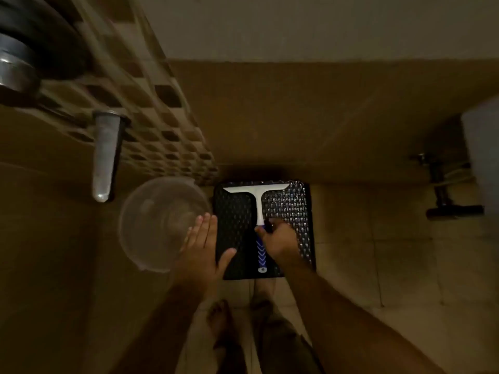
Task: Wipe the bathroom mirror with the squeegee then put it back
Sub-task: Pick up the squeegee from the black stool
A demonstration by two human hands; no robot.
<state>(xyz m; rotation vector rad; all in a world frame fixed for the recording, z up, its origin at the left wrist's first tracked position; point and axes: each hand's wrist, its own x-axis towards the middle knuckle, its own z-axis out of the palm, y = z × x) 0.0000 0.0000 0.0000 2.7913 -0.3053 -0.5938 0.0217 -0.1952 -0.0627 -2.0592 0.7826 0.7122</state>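
Two hands reach down toward a black woven stool [237, 211] that stands on the tiled floor [378, 252] against the wall. The squeegee [259, 201] lies flat on top of the stool, its white blade along the far edge and its blue handle pointing back at the person. The right hand [279, 240] is on the handle where white meets blue, fingers curled about it; in this dim light I cannot tell whether the grip has closed fully or is only settling. The left hand [201, 244] hovers flat and spread over the stool's left edge, holding nothing.

No mirror shows here, so I cannot tell whether this is the pick-up or the putting back. If it is the pick-up, the next move calls for a firm hold and a straight lift off the stool.

Room is tight to the left of the stool: a clear plastic bucket [154, 225] sits just beside it, under the left hand. To the right of the stool the floor is open as far as dark pipework [442, 195] near the wall.
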